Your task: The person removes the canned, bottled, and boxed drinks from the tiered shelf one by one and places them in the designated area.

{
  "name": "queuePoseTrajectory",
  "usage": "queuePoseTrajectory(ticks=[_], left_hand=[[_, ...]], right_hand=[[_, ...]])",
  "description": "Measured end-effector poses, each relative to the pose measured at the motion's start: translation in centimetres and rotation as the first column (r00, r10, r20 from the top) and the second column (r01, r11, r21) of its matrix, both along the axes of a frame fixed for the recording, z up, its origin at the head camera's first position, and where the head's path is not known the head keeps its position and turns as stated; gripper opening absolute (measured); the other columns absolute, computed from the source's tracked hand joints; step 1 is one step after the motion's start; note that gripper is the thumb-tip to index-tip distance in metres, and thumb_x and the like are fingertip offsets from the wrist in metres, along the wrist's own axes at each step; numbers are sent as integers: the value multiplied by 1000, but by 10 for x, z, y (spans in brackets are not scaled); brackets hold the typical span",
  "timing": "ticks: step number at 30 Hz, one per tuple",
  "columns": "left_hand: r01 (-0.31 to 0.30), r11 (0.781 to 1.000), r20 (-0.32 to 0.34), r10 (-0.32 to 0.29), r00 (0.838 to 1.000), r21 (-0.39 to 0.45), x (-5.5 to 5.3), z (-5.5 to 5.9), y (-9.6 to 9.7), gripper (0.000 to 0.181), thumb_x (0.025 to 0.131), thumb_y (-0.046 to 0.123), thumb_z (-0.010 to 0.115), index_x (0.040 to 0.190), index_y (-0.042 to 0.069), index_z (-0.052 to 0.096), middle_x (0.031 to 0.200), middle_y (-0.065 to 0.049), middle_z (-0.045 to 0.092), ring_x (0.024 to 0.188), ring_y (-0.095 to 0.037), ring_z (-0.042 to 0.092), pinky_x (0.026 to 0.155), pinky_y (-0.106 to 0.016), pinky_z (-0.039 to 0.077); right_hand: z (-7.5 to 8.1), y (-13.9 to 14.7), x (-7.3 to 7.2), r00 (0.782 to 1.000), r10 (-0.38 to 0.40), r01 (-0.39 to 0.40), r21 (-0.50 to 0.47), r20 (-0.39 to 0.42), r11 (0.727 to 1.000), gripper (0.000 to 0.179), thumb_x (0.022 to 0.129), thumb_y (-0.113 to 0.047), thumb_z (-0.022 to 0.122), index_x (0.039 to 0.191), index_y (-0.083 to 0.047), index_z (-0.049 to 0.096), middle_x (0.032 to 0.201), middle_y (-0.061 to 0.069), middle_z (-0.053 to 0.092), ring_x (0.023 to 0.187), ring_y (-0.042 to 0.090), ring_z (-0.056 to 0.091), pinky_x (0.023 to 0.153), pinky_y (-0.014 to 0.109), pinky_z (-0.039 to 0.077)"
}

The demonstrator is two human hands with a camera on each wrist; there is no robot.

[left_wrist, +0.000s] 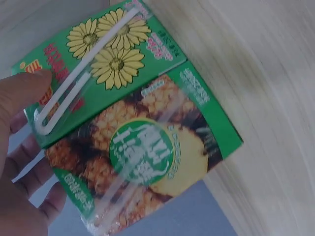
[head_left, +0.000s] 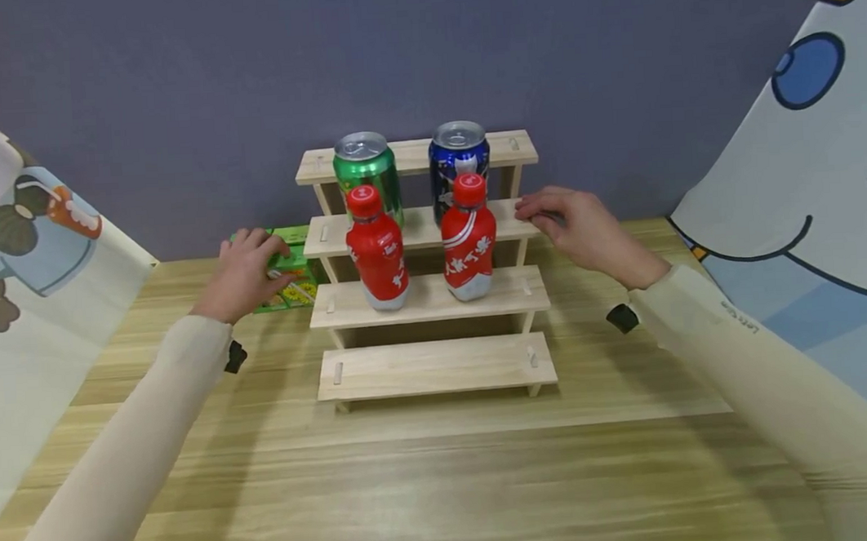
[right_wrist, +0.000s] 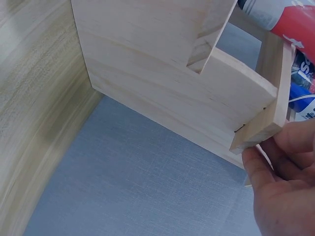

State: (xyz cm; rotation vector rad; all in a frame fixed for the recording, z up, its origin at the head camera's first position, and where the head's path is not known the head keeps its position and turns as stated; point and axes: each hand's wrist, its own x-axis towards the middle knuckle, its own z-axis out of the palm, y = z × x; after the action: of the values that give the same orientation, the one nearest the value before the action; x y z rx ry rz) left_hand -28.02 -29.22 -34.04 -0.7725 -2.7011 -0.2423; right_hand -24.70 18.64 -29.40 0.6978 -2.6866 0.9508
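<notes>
My left hand (head_left: pixel 238 272) is at the left of a wooden stepped rack (head_left: pixel 438 364), holding a green drink carton (left_wrist: pixel 115 69) with yellow flowers and a white straw. Its thumb lies on the straw side; the other fingers are partly hidden behind. Against that carton sits a second one with pineapple pictures (left_wrist: pixel 192 147). On the rack's right side, my right hand (head_left: pixel 578 226) pinches the end of the second-highest step (right_wrist: pixel 261 128) between thumb and fingers.
Two red bottles (head_left: pixel 381 257) (head_left: pixel 469 244) stand on the third step down. Behind them are a green can (head_left: pixel 365 172) and a blue can (head_left: pixel 459 159). A grey wall (head_left: pixel 422 50) rises behind the rack, and printed cloths (head_left: pixel 27 243) (head_left: pixel 803 169) flank the wooden tabletop (head_left: pixel 445 490).
</notes>
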Motion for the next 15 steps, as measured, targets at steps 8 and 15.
queuePoseTrajectory(ticks=[8, 15], left_hand=[[8, 1000, -42, -7, 999, 20, -2, -3, 2, 33, 75, 15, 81, 95, 5, 56, 92, -12, 52, 81, -29, 40, 73, -45, 31], [17, 994, -55, -11, 998, 105, 4, 13, 10, 21, 86, 12, 67, 99, -2, 58, 94, -16, 52, 84, -31, 41, 73, -46, 33]], right_hand=[[2, -1, 1, 1000, 1, -1, -6, -8, 1000, 21, 93, 0, 55, 109, -3, 68, 123, 12, 58, 117, 29, 52, 97, 45, 40], [0, 0, 0, 1000, -2, 2, -12, 2, 1000, 21, 94, 0, 55, 109, -4, 68, 124, 11, 58, 117, 29, 52, 97, 45, 40]])
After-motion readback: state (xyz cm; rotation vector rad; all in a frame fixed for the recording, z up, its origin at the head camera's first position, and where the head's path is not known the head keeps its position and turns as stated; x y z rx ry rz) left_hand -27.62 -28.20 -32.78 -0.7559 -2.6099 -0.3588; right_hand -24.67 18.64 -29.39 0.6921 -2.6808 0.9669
